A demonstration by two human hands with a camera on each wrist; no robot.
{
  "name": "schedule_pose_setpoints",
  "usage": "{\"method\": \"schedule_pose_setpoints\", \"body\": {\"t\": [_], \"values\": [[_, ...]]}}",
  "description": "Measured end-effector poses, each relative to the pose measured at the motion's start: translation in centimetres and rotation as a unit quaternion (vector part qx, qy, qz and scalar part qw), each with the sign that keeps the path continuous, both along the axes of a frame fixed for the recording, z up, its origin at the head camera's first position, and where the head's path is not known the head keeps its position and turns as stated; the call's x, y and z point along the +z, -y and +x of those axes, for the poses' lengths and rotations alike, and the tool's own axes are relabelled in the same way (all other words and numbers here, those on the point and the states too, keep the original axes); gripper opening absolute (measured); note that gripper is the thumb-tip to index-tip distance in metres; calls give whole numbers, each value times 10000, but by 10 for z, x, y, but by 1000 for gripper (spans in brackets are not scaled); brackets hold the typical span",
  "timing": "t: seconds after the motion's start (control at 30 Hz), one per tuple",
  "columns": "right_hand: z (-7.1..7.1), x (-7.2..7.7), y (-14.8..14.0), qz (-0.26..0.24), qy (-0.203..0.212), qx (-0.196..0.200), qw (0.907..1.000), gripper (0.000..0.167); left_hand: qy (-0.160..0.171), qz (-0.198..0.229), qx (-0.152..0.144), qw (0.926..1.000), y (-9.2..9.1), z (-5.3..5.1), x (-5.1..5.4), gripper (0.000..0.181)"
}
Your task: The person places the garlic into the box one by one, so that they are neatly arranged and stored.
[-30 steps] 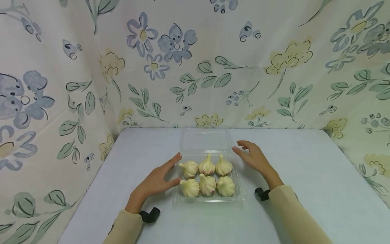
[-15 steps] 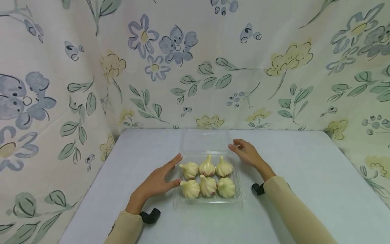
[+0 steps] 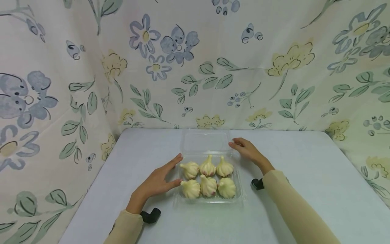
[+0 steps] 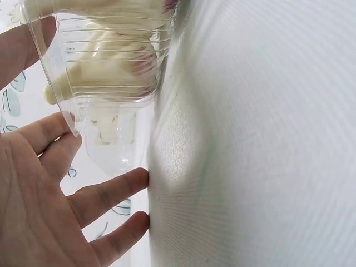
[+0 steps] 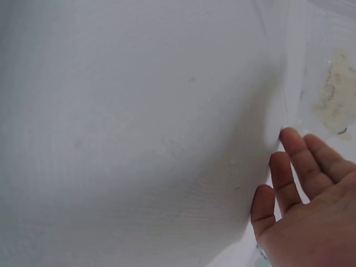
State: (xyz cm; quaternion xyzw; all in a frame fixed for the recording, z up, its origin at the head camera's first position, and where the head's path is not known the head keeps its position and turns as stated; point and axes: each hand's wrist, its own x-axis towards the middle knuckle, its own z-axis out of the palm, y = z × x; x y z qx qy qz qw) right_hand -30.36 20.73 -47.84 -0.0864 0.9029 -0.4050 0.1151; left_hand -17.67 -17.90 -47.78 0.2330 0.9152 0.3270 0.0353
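A clear plastic clamshell box [image 3: 240, 189] lies unfolded on the table, with several garlic bulbs [image 3: 208, 185] in two rows in its base. Its lid [image 3: 204, 142] is laid back behind the base. My left hand [image 3: 156, 182] is spread at the box's left side. In the left wrist view its thumb [image 4: 25, 50] and first fingers meet the rim, while two other fingertips reach down to the table. My right hand [image 3: 248, 150] is by the lid's right edge. In the right wrist view its fingers [image 5: 281, 172] are slightly bent beside the lid; a firm hold is not visible.
The boxes' surroundings are a white-covered table [image 3: 292, 162] and a flower-patterned curtain [image 3: 213, 64] behind and at both sides. A black wrist-worn device [image 3: 151, 215] hangs at the left wrist, another [image 3: 257, 184] at the right.
My right hand has moved slightly left and away from me, up to the lid's right edge. The left hand, box and garlic bulbs have stayed in place.
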Motion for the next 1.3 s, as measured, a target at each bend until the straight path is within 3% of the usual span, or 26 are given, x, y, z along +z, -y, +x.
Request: {"method": "schedule_pose_setpoints", "body": {"t": [0.73,1.3], "values": [[-6,3,-1,-162,328,143,9992,76,251,8,42,9997,-2,-1,-1,83],[-3,10,4,-636,-301,58,9975,73,241,18,76,9997,1,0,0,85]]}}
